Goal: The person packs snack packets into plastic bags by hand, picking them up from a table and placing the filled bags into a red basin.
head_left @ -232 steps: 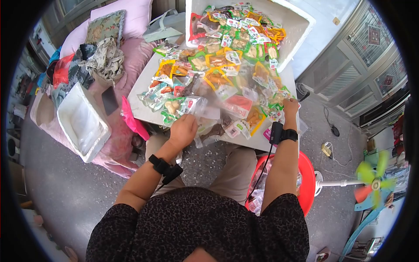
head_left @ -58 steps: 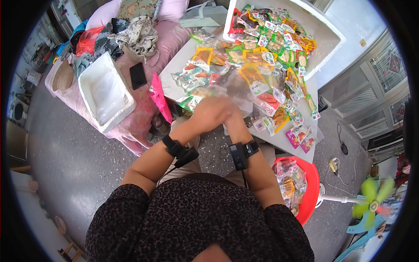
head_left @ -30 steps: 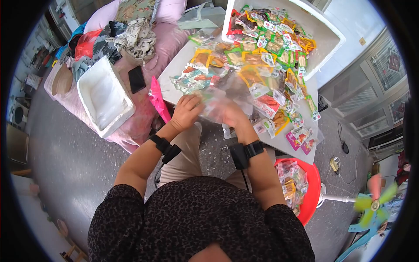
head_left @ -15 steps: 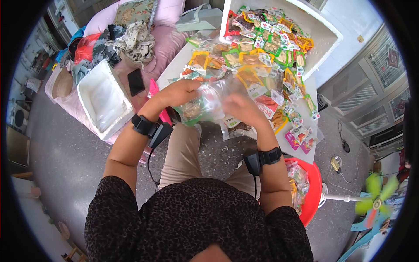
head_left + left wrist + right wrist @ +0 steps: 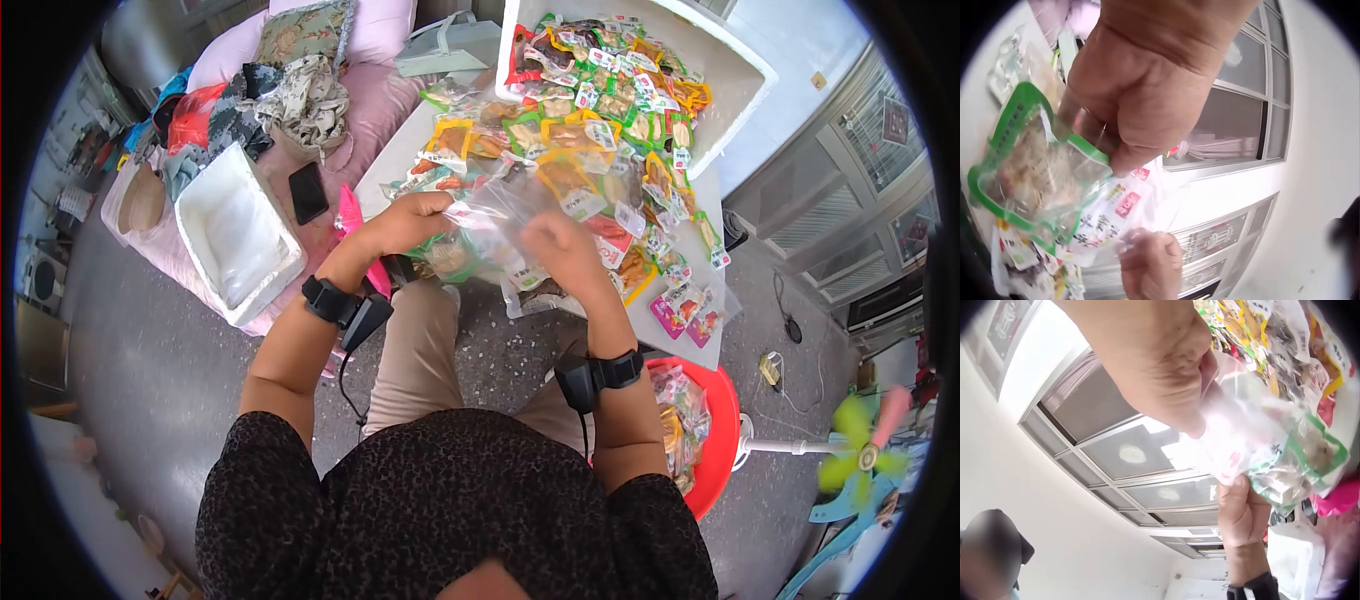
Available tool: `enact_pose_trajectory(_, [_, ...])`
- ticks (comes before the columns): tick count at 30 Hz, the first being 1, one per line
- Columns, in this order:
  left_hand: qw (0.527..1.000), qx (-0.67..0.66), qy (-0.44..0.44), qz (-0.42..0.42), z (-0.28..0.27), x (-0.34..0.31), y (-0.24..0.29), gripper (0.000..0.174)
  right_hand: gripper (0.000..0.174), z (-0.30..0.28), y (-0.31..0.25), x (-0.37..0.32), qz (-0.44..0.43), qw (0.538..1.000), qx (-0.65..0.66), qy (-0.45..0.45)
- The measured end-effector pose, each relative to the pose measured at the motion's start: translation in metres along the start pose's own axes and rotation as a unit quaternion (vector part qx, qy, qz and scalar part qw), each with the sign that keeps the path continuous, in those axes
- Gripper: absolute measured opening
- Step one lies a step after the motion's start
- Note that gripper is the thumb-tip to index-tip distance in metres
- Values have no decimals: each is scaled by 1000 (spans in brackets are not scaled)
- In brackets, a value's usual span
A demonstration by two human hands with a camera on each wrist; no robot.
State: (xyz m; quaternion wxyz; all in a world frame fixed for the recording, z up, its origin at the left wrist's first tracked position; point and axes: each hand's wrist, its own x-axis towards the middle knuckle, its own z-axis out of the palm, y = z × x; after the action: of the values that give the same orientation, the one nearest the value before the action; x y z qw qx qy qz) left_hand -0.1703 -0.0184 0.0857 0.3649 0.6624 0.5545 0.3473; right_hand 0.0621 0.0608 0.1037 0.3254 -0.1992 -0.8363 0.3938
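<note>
A clear plastic bag (image 5: 495, 215) stretches between both hands over the table's near edge, with a green-edged food packet (image 5: 445, 255) at its lower left. My left hand (image 5: 410, 222) pinches the bag's left side between thumb and fingers. On the other side my right hand (image 5: 565, 250) grips the bag's edge with curled fingers. In the left wrist view the green-edged packet (image 5: 1038, 169) hangs beside the left hand (image 5: 1147, 87), pale contents showing through. The right wrist view shows the right hand (image 5: 1154, 369) on the shiny clear plastic (image 5: 1229, 434), the left hand (image 5: 1241, 512) opposite.
Many food packets (image 5: 570, 180) cover the table, and more fill a white foam box (image 5: 740, 110) behind. A red basin (image 5: 725, 430) of packets stands on the floor at right. On the bed at left are a white foam tray (image 5: 235, 235) and a phone (image 5: 308, 193).
From lying apart over the packets, the hands came together at the near edge, then spread with the clear bag between them. The green-edged packet now shows near the left hand.
</note>
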Motion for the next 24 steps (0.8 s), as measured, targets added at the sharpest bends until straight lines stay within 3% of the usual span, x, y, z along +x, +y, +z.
enact_pose_trajectory(2, [999, -34, 8, 25, 1, -2, -1, 12, 19, -3, 11, -1, -119, 987, -79, 68])
enact_pose_trajectory(5, [982, -187, 17, 27, 5, -7, 25, 16, 30, -16, -1, -9, -147, 972, -123, 139])
enact_pose_trajectory(6, [967, -255, 17, 21, 7, -8, 29, 18, 34, -21, 2, -13, -110, 990, 4, 86])
enact_pose_trajectory(8, [967, -251, 28, 19, 15, -9, 24, 22, 43, -29, 9, -21, -28, 966, 255, -24])
enact_pose_trajectory(14, [932, -361, 35, 24, 50, -16, 22, 23, 38, -21, 3, -35, 116, 953, 262, 93])
enact_pose_trajectory(20, [922, -385, 43, -15, 76, -27, 24, 32, 30, -18, -20, -42, 81, 956, 263, 99])
enact_pose_trajectory(24, [910, -412, 16, 53, 89, -30, 24, 43, 27, -14, -31, -49, 68, 957, 268, 84])
